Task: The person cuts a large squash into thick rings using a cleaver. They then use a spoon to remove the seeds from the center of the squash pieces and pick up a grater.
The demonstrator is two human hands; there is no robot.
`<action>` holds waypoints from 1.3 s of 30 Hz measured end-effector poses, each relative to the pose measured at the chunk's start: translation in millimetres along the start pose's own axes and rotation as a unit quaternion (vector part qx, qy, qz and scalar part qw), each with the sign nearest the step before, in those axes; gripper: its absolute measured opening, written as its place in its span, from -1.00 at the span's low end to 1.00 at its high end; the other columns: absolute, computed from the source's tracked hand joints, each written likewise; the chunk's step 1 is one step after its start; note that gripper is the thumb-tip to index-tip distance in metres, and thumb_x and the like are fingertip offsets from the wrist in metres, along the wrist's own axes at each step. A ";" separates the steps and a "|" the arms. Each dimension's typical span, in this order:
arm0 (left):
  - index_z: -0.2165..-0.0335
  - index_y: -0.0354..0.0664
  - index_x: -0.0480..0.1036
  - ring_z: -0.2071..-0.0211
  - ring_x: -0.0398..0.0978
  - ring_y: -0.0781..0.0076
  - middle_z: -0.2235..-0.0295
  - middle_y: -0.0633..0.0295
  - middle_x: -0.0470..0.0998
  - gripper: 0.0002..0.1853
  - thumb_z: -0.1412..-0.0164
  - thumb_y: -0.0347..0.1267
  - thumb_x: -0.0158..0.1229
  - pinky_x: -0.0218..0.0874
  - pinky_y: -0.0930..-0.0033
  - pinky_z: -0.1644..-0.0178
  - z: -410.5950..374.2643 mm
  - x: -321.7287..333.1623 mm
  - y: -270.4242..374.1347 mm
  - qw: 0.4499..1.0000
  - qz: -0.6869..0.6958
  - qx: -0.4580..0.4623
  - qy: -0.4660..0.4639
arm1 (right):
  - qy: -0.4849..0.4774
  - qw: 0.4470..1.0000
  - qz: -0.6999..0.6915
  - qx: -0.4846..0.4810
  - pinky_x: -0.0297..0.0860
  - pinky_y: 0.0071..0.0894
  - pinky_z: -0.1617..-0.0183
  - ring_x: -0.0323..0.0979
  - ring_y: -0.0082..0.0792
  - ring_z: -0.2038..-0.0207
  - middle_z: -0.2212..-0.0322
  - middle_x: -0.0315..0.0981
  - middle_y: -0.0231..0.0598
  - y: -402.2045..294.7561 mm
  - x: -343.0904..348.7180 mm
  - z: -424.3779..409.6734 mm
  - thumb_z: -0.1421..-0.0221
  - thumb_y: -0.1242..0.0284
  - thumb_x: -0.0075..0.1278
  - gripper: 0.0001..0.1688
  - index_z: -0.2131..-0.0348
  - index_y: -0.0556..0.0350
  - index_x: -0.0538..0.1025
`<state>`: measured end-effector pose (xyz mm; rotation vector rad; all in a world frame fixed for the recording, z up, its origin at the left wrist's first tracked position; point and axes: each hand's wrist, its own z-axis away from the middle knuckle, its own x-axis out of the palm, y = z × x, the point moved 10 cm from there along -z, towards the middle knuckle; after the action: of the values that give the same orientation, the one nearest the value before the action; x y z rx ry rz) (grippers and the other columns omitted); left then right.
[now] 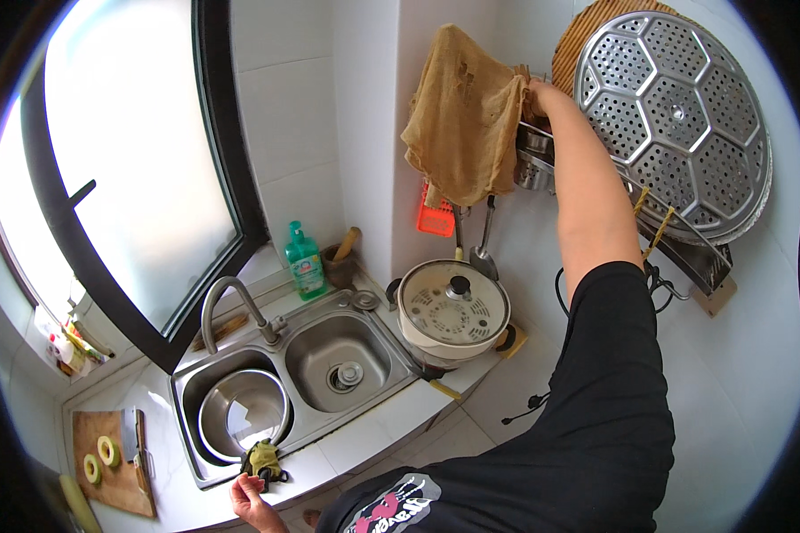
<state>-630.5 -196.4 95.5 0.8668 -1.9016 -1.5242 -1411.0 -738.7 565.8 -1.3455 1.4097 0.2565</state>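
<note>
My right hand (541,96) reaches up to the wall rack (540,156), behind the edge of a tan, worn cloth (467,120) that hangs there; its fingers are largely hidden, so what they grip cannot be told. Low in the view, my left hand (250,501) is beside the counter edge, its fingers bent close to a green and black bundle (264,460) at the sink's front rim. Whether they touch it is unclear. A steel basin (243,410) sits in the left bowl of the double sink (339,360).
A lidded pot (453,306) stands right of the sink. On the left, a cutting board (107,496) bears a cleaver (130,433) and green rings (108,451). A perforated steamer tray (673,120) hangs upper right. An open window (203,133) leans over the faucet (240,296).
</note>
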 end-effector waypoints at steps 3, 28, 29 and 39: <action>0.41 -0.26 0.40 0.60 0.34 0.66 0.57 0.31 0.46 -0.79 -0.25 -0.32 -0.03 0.19 0.62 0.50 1.6 -5.9 -0.3 1.000 0.003 -0.008 0.008 | -0.031 0.993 -0.103 -0.044 0.26 -0.25 0.01 0.36 -0.16 0.11 0.12 0.34 0.01 11.6 8.6 -6.1 -0.14 0.23 -0.25 -0.54 0.14 0.25 0.40; 0.35 -0.30 0.40 0.54 0.36 0.62 0.54 0.28 0.46 -0.81 -0.25 -0.37 -0.03 0.25 0.61 0.42 5.0 12.4 2.8 0.998 0.036 -0.032 -0.049 | 0.576 0.717 -0.104 -0.378 0.34 -0.21 0.38 0.44 -0.05 0.41 0.45 0.47 -0.11 -128.4 -239.9 369.7 -0.06 0.47 -0.09 -0.76 0.21 0.05 0.36; 0.36 -0.30 0.41 0.54 0.36 0.62 0.54 0.28 0.45 -0.81 -0.25 -0.37 -0.03 0.25 0.60 0.41 4.7 20.4 8.1 0.997 0.016 -0.014 -0.072 | 0.578 0.670 -0.138 -0.445 0.35 -0.25 0.37 0.45 -0.09 0.41 0.44 0.48 -0.14 -127.2 -243.3 386.3 -0.06 0.47 -0.06 -0.75 0.20 0.06 0.38; 0.10 -0.30 0.39 0.24 0.43 0.48 0.24 0.14 0.49 -0.73 -0.23 -0.47 -0.05 0.26 0.49 0.12 -1.2 66.0 104.8 0.961 0.064 0.079 -0.256 | -0.301 0.675 -0.591 -0.323 0.12 -0.69 0.64 0.20 -0.68 0.68 0.61 0.33 -0.43 -203.2 33.0 575.8 -0.12 0.59 -0.10 -0.89 0.35 0.20 0.47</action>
<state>-687.1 -232.0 199.7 0.4196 -2.4185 -1.6449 -929.7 -385.3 434.1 -2.2011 -0.3377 0.2721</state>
